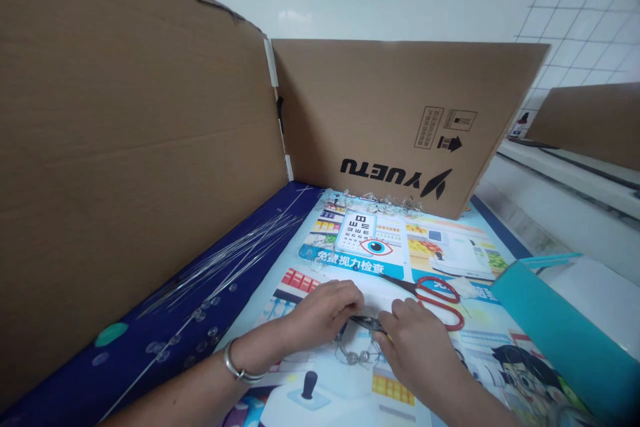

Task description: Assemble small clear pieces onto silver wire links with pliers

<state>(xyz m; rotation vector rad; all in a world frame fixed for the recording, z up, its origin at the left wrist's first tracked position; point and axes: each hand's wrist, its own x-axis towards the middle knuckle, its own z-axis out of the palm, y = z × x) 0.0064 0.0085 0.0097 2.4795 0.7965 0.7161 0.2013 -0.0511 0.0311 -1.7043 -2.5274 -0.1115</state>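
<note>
My left hand (325, 310), with a silver bangle (237, 367) on its wrist, is closed in a pinch over a small wire piece with clear beads (356, 350) on a printed poster (450, 247). My right hand (415, 340) grips a dark slim tool, seemingly pliers (369, 324), whose tip meets the wire between both hands. Red-handled scissors (435, 297) lie on the poster just beyond my right hand.
Tall cardboard walls (125, 147) stand at the left and back. Several thin metal wires (235, 250) and clear beads (200, 320) lie on a dark blue cloth at the left. Clear beaded pieces (370, 200) line the back wall. A teal box (555, 327) sits at the right.
</note>
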